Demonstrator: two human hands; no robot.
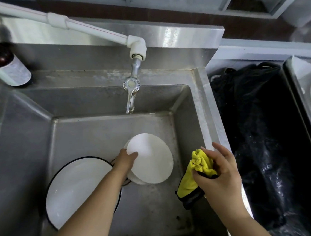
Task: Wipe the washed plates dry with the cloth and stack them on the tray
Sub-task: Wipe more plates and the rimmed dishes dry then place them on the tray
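over the stainless steel sink basin point(89, 133), head view: left hand point(125, 161) grips the rim of the top round white plate point(152, 160) on a small stack, thumb on its face, while right hand point(216, 176) holds a bunched yellow microfibre cloth point(200, 163) beside it, fingers loosely curled.

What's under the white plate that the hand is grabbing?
More white plates, stacked beneath the top plate that the left hand grips. How many is hidden.
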